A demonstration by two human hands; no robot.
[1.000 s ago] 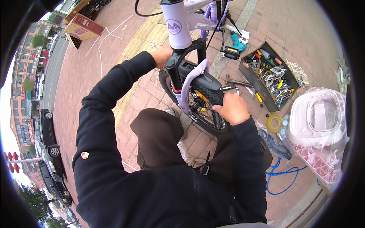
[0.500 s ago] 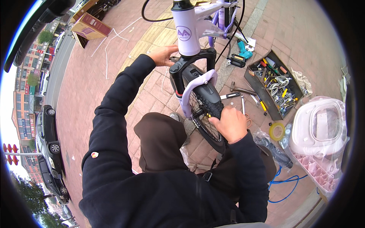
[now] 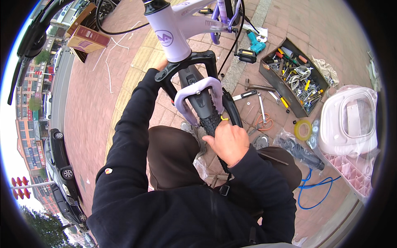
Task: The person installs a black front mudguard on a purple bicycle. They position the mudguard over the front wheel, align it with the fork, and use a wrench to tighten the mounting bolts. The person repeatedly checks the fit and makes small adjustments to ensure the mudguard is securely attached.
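Note:
A lilac bicycle frame [image 3: 169, 36] rises in front of me, its black fork crown [image 3: 186, 66] below the head tube. A lilac brace [image 3: 198, 91] arches over the dark grey mudguard [image 3: 201, 106] and the knobbly front tyre [image 3: 211, 123]. My right hand [image 3: 229, 142] is closed over the tyre, thumb on its left side. A small yellow piece [image 3: 224, 118] shows just above that hand, beside a black curved part [image 3: 232, 109]. My left hand [image 3: 162, 65] reaches behind the fork's left side; its fingers are hidden.
To the right stand an open toolbox [image 3: 289, 78] and a teal cordless drill [image 3: 255, 42]. Orange-handled scissors [image 3: 264, 120], a hammer [image 3: 259, 86], tape [image 3: 303, 130] and a pink plastic basket [image 3: 347, 124] lie nearer. Blue cable [image 3: 314, 192] curls by my right knee. A cardboard box [image 3: 87, 39] stands far left.
The fork and frame have shifted left in view and the front wheel has turned. My right hand has moved left with the tyre. My left hand has slipped mostly behind the fork.

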